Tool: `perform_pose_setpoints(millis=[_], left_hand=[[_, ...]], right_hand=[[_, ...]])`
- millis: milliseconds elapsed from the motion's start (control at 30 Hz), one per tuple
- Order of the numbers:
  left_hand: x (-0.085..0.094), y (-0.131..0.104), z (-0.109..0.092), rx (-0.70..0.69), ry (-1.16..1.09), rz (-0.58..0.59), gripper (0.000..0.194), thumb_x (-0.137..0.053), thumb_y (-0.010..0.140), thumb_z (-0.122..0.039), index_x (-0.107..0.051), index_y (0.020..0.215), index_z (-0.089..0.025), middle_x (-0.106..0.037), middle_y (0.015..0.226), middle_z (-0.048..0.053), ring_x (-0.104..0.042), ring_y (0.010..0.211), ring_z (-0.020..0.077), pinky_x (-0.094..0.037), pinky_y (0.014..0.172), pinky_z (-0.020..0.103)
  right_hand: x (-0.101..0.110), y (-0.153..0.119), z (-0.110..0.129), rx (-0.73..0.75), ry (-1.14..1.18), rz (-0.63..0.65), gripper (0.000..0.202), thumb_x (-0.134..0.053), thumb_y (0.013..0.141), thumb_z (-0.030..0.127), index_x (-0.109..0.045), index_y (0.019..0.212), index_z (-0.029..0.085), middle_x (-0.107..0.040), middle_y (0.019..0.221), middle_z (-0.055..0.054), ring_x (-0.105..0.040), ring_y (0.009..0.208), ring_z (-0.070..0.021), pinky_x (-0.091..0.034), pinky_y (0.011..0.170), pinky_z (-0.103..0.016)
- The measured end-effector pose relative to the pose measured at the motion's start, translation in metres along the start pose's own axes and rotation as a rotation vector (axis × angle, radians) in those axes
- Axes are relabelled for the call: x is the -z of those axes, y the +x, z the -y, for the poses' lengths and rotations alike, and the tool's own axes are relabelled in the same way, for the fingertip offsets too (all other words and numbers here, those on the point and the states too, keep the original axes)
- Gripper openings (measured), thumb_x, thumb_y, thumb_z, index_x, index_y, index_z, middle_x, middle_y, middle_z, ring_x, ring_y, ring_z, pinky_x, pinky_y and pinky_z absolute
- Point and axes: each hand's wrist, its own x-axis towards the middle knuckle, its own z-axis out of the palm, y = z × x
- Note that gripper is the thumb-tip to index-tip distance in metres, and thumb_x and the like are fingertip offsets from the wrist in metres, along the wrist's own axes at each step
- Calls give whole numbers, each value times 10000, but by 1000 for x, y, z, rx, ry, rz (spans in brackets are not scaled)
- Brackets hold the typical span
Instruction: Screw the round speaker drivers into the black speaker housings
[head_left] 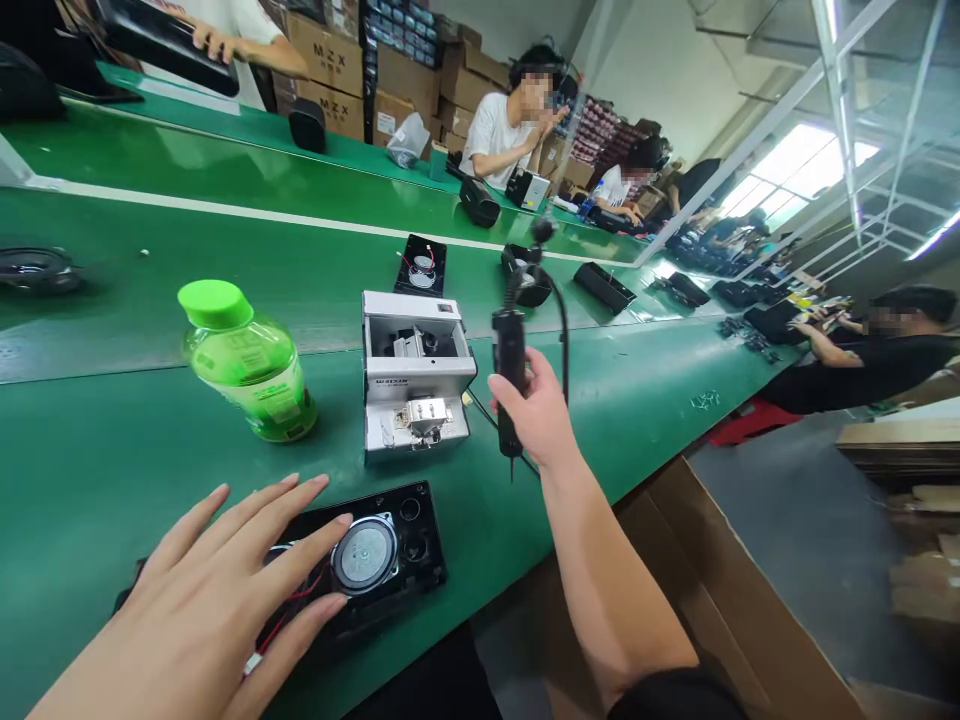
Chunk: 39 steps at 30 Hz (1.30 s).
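Note:
My right hand [546,415] is wrapped round a black electric screwdriver [508,350], which hangs upright with its thin bit pointing down above the green bench. My left hand [217,580] is spread over a black speaker housing [424,560] at the near edge. Its fingertips reach a round silver speaker driver [365,553]; whether they press on it I cannot tell. Red wires with a white connector [253,662] show by the thumb. Beyond the housing stands a grey screw feeder [416,378]. The left part of the housing is hidden beneath my hand.
A green-capped bottle [251,365] stands left of the feeder. Behind the feeder lies another black speaker panel [421,265], with black housings [604,287] farther right. An open cardboard box [675,570] sits below the bench edge. Co-workers sit across and along the bench.

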Motion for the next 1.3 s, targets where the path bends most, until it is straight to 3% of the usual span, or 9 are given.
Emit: perform_pose_setpoints(millis=[67,200,433,600,767,933,1100,1200,1300], left_hand=[[-4,8,1,-11,9,-15,571,-703,1208,-521,-746,1775,-469,-729,1915,86,-769,1674,474,-372,1582,749],[-5,12,-1,61,-68,65,480,-708,1205,-546,-810,1669,-482,-882,1670,47,-887,1394,398,-688,1167,602],[-3,40,-34,39,-192,53,518,-790,1087,-423,-833,1603,-407,-910,1615,57,-882,1356,367,-649,1117,532],[4,54,-42,7,-227,-32,482,-913,1033,-368,-853,1510,-389,-921,1544,37,-883,1287,349,-666,1083,516],[10,53,-48,-3,-194,1,493,-972,944,-293,-903,1422,-392,-913,1576,62,-875,1309,396,-671,1112,571],[4,51,-49,31,-186,90,477,-926,973,-346,-924,1443,-424,-908,1606,66,-875,1352,418,-654,1238,608],[-9,48,-47,-32,-150,50,510,-870,982,-354,-894,1490,-401,-918,1581,91,-890,1332,445,-653,1228,688],[-15,49,-50,-40,-129,16,485,-793,1014,-311,-872,1480,-421,-933,1542,87,-902,1295,434,-624,1200,722],[-19,51,-54,17,-140,-4,396,-691,1061,-303,-871,1390,-428,-925,1500,76,-892,1254,436,-589,1233,770]], right_hand=[[6,-3,11,-29,125,-23,746,-908,1028,879,-640,1406,294,-726,891,68,-769,712,-199,-785,764,-413],[10,-15,47,-22,302,-46,803,-792,1030,1061,-590,1289,329,-695,906,74,-766,675,-172,-765,716,-368],[-29,-7,108,295,567,105,639,-567,1168,991,-668,1284,370,-554,701,101,-557,442,-177,-504,450,-323],[-65,0,111,444,593,234,736,-810,974,1064,-677,1064,345,-600,620,100,-518,369,-172,-465,377,-321],[-75,-2,111,381,577,209,713,-724,1078,1022,-789,1141,315,-638,613,81,-527,378,-170,-436,394,-309],[-59,-8,115,234,605,220,754,-765,1010,1058,-787,1208,332,-609,638,99,-527,401,-164,-484,414,-323],[-9,-30,118,296,584,350,629,-690,1168,975,-753,1351,377,-700,733,76,-675,498,-202,-648,491,-378],[10,-46,107,305,338,465,726,-735,1090,1042,-660,1504,452,-694,743,94,-668,491,-201,-627,483,-370],[10,-61,92,186,-18,525,881,-919,1018,946,-576,1685,483,-691,767,90,-679,518,-219,-625,498,-383]])
